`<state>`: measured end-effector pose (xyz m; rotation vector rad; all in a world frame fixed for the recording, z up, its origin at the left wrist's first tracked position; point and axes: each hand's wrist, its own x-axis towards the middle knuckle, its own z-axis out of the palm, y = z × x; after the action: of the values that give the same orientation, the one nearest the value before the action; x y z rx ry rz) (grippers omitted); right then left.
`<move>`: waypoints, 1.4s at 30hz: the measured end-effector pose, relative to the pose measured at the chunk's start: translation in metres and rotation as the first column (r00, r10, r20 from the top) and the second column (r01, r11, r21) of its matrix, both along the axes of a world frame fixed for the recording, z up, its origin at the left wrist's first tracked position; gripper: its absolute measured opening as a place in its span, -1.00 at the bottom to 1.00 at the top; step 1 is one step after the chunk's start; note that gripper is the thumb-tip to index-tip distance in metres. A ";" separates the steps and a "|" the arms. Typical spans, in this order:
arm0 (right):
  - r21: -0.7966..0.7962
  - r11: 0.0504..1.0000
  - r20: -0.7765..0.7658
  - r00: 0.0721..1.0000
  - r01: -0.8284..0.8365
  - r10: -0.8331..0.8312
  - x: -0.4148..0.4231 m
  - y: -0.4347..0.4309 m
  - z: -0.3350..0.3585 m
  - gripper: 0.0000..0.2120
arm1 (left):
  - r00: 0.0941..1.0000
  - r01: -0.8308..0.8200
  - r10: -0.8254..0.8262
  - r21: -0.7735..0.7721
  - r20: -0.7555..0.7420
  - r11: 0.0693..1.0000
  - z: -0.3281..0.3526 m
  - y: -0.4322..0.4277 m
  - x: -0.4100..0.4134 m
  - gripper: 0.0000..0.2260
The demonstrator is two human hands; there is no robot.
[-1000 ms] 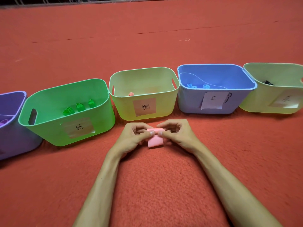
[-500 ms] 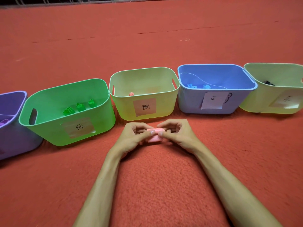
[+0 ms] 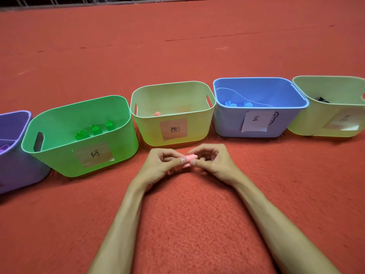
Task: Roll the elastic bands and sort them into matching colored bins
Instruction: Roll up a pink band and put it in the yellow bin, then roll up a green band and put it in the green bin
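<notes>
1. Pink elastic band [image 3: 190, 157], a short strip of stretchy rubber that looks almost fully wound, sits low over the red carpet floor [image 3: 187, 224], held between the fingertips of both hands.
2. The left hand [image 3: 162, 165] pinches the band's left end, thumb on the near side and curled fingers behind. The right hand [image 3: 215, 162] pinches the right end in the same way. Both sets of fingers are clamped on the band, not spread.
3. The roll's long axis runs left to right between the two hands, tilted slightly, and only its middle shows between the thumbs.
4. The pale yellow-green plastic bin [image 3: 199, 127] with a paper label stands straight ahead, just beyond the knuckles. A small pink roll [image 3: 157, 114] already lies inside, so this is judged the matching bin.
5. The bin's centre lies a little left of the band, so the left hand is judged slightly better placed for the drop. It would have to lift forward over the near rim.
6. The bright green plastic bin [image 3: 59, 161] stands beside it on the left and the blue plastic bin [image 3: 227, 123] on the right, both close enough to catch a careless toss.
7. If either pinch loosens before the lift, the roll will probably spring open.
</notes>
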<state>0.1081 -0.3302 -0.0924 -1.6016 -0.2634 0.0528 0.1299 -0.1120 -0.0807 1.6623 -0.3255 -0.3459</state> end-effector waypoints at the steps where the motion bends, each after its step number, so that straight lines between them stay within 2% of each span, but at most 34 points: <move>1: 0.000 1.000 -0.007 1.000 -0.006 0.006 0.000 0.000 0.001 -0.78 | 1.000 -0.004 0.004 -0.002 0.003 1.000 0.000 0.000 0.000 -0.86; 4: -0.021 1.000 -0.036 0.999 0.004 -0.005 0.001 0.000 0.002 -0.76 | 1.000 -0.022 0.022 -0.039 0.005 0.999 0.001 0.000 -0.001 -0.82; 6: -0.028 0.999 -0.031 0.999 0.017 -0.018 0.002 0.000 0.001 -0.82 | 1.000 -0.029 0.030 -0.057 0.009 0.998 0.000 0.000 0.000 -0.80; 8: -0.028 0.999 -0.018 1.000 0.026 -0.026 0.003 0.001 -0.001 -0.88 | 1.000 -0.026 0.027 -0.045 0.016 0.999 -0.002 0.000 0.001 -0.80; 12: -0.026 0.998 -0.014 0.998 0.066 -0.066 -0.001 0.001 0.001 -0.86 | 0.999 -0.026 0.027 -0.017 0.019 1.000 0.002 -0.002 -0.004 -0.83; 15: -0.029 0.994 0.001 0.994 0.110 -0.110 -0.010 0.004 0.015 -0.89 | 0.994 -0.061 0.061 -0.001 0.090 0.998 0.016 -0.006 -0.017 -0.89; 18: -0.052 0.995 0.138 0.987 0.085 -0.077 -0.019 0.014 0.051 -0.90 | 0.961 -0.115 0.103 0.033 0.255 0.993 0.046 -0.003 -0.032 -0.89; 21: -0.223 0.973 0.337 0.941 0.061 0.018 -0.016 0.024 0.102 -0.90 | 0.914 -0.196 0.143 0.106 0.379 0.975 0.092 0.008 -0.033 -0.87; 24: -0.389 0.914 0.463 0.882 0.114 0.088 0.013 0.031 0.154 -0.94 | 0.840 -0.346 0.169 0.270 0.515 0.899 0.139 0.022 -0.008 -0.87; 28: -0.602 0.771 0.517 0.837 0.207 0.179 0.078 0.036 0.201 -0.97 | 0.834 -0.397 0.189 0.326 0.518 0.858 0.174 0.018 0.050 -0.84; 31: -0.742 0.646 0.408 0.884 0.176 0.228 0.124 0.044 0.206 -0.87 | 0.832 -0.451 0.136 0.515 0.537 0.729 0.177 0.011 0.094 -0.83; 33: -0.814 0.569 0.297 0.926 0.118 0.233 0.150 0.047 0.193 -0.85 | 0.877 -0.409 0.068 0.663 0.477 0.626 0.169 0.007 0.123 -0.80; 35: -0.863 0.500 0.217 0.950 0.079 0.225 0.170 0.050 0.177 -0.92 | 0.921 -0.336 0.025 0.761 0.388 0.555 0.158 0.001 0.146 -0.76; 38: -0.909 0.415 0.130 0.972 0.038 0.196 0.190 0.059 0.158 -0.92 | 0.953 -0.264 -0.003 0.836 0.303 0.482 0.145 -0.008 0.164 -0.71; 42: -0.948 0.318 0.090 0.977 0.025 0.192 0.207 0.072 0.135 -0.73 | 0.961 -0.242 -0.024 0.882 0.275 0.404 0.126 -0.014 0.177 -0.67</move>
<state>0.3149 -0.2581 0.0425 -2.8340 -0.5314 0.1640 0.3064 -0.1260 0.0453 2.8582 -0.1972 -0.2068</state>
